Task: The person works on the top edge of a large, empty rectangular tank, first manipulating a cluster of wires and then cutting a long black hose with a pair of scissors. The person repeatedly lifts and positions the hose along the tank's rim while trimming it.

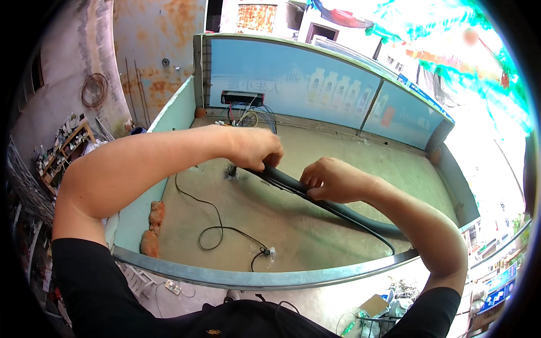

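Note:
A thick black tube, like foam pipe insulation (360,218), slants across the greenish base panel (225,191) of a large open box. A thin black cable (383,240) runs along its near side. My left hand (259,149) is closed over the tube's upper left end, near a dark-edged hole (231,171) in the panel. Farther along to the right, my right hand (335,180) has its fingers curled round the tube and cable. The tube's left tip is hidden behind my left hand.
Another thin cord (220,228) lies looped on the panel. A black box with loose wires (242,98) sits near the back wall (293,79). Orange foam lumps (151,239) edge the left side; a metal rail (270,273) borders the front.

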Action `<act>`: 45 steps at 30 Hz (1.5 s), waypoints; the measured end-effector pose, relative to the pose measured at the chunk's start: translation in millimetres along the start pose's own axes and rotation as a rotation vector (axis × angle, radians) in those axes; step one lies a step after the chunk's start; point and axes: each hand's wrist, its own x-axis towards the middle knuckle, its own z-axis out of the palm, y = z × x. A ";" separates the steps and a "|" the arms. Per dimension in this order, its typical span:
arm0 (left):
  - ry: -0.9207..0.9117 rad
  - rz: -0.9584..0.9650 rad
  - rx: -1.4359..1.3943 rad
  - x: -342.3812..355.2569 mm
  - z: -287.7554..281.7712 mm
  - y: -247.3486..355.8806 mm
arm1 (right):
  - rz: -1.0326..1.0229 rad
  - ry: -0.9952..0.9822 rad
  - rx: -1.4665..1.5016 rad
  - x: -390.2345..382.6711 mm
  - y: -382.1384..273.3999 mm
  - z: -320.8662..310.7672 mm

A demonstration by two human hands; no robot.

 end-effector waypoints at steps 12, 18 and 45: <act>-0.157 0.024 -0.071 -0.5 -11.9 -4.8 | 0.040 -0.041 -0.087 -3.9 -16.3 -6.7; -0.187 -0.028 -0.147 -3.0 -14.7 -2.0 | 0.042 -0.087 -0.045 -4.6 -15.5 -10.3; -0.269 -0.071 -0.028 -2.3 7.4 17.8 | 0.058 -0.014 0.132 -11.3 -22.0 -6.5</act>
